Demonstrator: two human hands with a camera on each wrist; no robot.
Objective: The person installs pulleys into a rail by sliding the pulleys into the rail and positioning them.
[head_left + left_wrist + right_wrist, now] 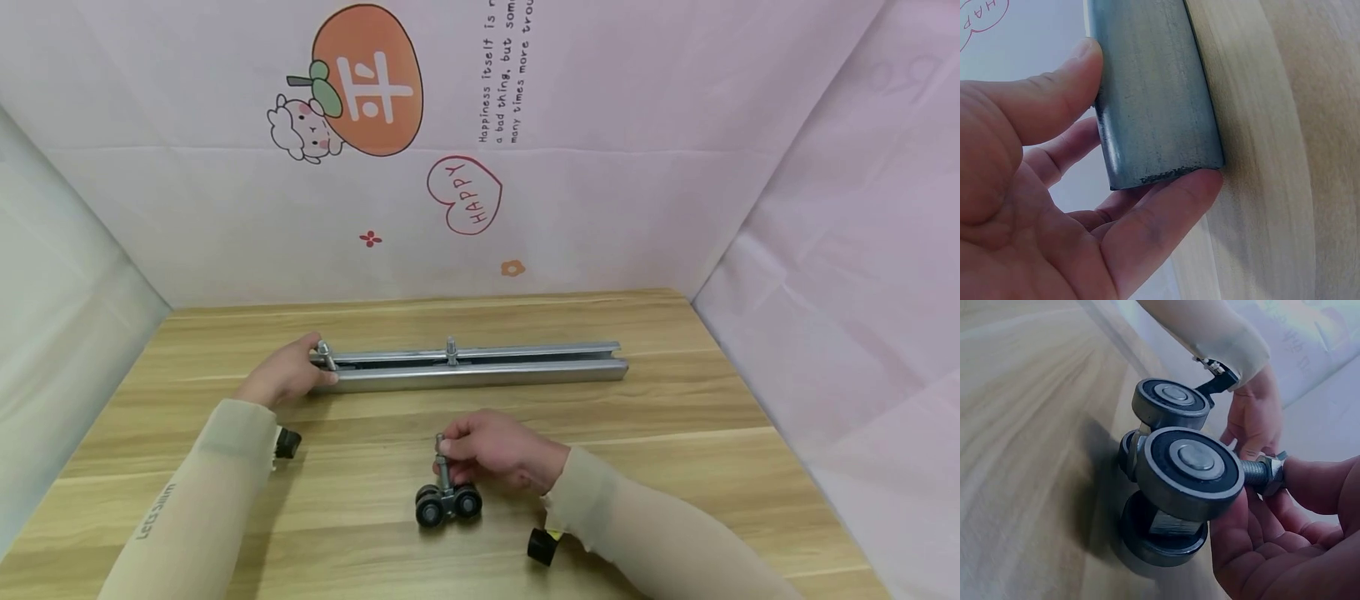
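Observation:
A metal C-shaped track (480, 377) lies across the table, its slot facing up. My left hand (288, 369) grips its left end; in the left wrist view the thumb lies along one edge of the track (1154, 94) and a finger meets the cut end. Two threaded bolts stand up out of the slot, one bolt (326, 354) beside the left fingers and another bolt (452, 351) near mid-length. In front of the track, my right hand (495, 450) pinches the upright bolt of a roller trolley (448, 503). Its black-faced bearing wheels (1191, 465) hang below, with nuts on the bolt.
The wood-grain table (360, 550) runs back to a white printed cloth wall (600, 225), with more cloth at both sides. A small black camera (288, 443) sits at the left wrist, and another black camera (542, 547) at the right.

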